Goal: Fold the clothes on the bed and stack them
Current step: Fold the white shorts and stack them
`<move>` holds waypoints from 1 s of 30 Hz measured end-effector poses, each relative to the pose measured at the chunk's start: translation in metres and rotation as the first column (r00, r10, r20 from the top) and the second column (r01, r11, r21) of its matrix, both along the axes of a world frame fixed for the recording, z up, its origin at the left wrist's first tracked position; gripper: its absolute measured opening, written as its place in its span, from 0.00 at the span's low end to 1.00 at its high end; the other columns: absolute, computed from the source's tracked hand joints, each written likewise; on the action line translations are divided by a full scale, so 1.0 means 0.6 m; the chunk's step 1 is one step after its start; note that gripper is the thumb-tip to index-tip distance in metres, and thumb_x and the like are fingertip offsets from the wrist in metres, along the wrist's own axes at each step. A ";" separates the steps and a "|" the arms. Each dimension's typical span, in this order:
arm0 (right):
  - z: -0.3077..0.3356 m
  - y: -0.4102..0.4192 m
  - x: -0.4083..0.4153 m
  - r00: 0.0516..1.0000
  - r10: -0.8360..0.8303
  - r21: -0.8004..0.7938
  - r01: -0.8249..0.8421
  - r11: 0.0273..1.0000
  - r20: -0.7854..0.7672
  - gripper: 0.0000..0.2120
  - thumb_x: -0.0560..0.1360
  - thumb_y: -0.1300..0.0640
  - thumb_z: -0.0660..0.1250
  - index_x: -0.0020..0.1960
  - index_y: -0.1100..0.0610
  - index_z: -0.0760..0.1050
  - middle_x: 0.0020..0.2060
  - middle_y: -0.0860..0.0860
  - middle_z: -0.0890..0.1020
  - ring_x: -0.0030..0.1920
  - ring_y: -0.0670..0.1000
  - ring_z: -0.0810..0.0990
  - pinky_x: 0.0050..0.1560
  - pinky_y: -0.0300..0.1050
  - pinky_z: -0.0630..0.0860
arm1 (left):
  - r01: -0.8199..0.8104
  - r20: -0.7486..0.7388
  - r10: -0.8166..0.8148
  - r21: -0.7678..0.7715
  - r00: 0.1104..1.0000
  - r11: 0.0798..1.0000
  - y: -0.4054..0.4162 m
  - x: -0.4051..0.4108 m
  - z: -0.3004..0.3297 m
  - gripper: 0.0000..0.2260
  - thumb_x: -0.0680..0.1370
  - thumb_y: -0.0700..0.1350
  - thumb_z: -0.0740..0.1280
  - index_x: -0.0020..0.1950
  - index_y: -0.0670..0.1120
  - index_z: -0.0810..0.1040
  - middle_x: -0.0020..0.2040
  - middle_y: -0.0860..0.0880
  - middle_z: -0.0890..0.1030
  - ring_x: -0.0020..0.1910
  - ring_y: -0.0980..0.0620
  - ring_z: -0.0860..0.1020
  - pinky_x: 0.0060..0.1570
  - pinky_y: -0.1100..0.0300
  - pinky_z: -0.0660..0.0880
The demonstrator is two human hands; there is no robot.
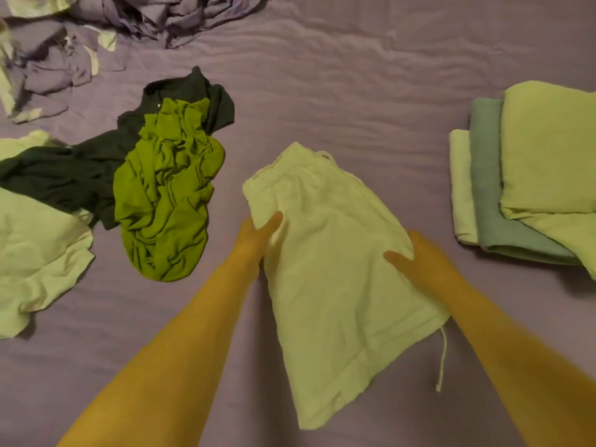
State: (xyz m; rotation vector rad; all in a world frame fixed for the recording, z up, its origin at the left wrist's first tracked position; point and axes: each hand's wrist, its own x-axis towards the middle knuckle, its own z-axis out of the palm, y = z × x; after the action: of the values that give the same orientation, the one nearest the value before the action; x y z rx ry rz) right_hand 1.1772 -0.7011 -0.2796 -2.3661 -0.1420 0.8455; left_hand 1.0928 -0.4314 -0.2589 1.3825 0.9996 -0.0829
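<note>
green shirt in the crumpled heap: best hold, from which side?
Pinch the green shirt at its near, lower lobe, coming from the front. That end lies on bare sheet, while its far end sits on the dark garment, so it would lift alone.

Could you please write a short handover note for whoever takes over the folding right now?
Left hand grips the left edge of the white shorts, thumb on top. Right hand grips their right edge. The shorts are folded in half lengthwise in the middle of the purple bed, drawstring trailing at the near end.
Done: folded stack on the right, pale, teal and light-yellow pieces.
Left: finish the shorts and stack them; then the crumpled green garment, the dark garment under it, the pale garment at far left, and the heap at the top left.
</note>
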 end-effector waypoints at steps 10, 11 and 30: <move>-0.005 -0.067 -0.077 1.000 0.021 0.004 -0.021 1.000 -0.002 0.19 0.79 0.52 0.62 0.65 0.60 0.67 0.52 0.55 0.77 0.47 0.53 0.73 0.44 0.44 0.67 | 0.048 -0.204 -0.131 -0.370 0.970 0.928 -0.149 -0.197 -0.019 0.22 0.71 0.45 0.75 0.64 0.46 0.75 0.57 0.48 0.81 0.53 0.51 0.80 0.49 0.57 0.78; 0.001 -0.076 -0.084 1.000 0.010 0.013 -0.010 1.000 0.003 0.18 0.79 0.53 0.62 0.65 0.60 0.67 0.50 0.53 0.76 0.46 0.52 0.73 0.43 0.44 0.66 | 0.067 -0.196 -0.141 -0.344 0.970 0.937 -0.160 -0.208 -0.015 0.21 0.71 0.44 0.74 0.63 0.46 0.75 0.57 0.49 0.81 0.53 0.51 0.80 0.48 0.58 0.78; 0.028 -0.106 -0.263 0.951 -0.304 0.140 0.308 0.941 -0.050 0.15 0.81 0.59 0.58 0.65 0.63 0.63 0.52 0.54 0.72 0.50 0.53 0.72 0.48 0.44 0.67 | -0.088 -0.342 0.007 -0.220 0.940 0.972 -0.197 -0.402 -0.001 0.29 0.69 0.46 0.77 0.66 0.45 0.71 0.61 0.46 0.78 0.56 0.46 0.78 0.54 0.50 0.77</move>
State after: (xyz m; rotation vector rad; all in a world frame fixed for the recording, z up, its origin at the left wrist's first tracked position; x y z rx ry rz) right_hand 1.0192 -0.7644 -0.2628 -2.1629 0.1682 0.6912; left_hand 0.8518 -0.5496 -0.2592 1.1478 1.2667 -0.4027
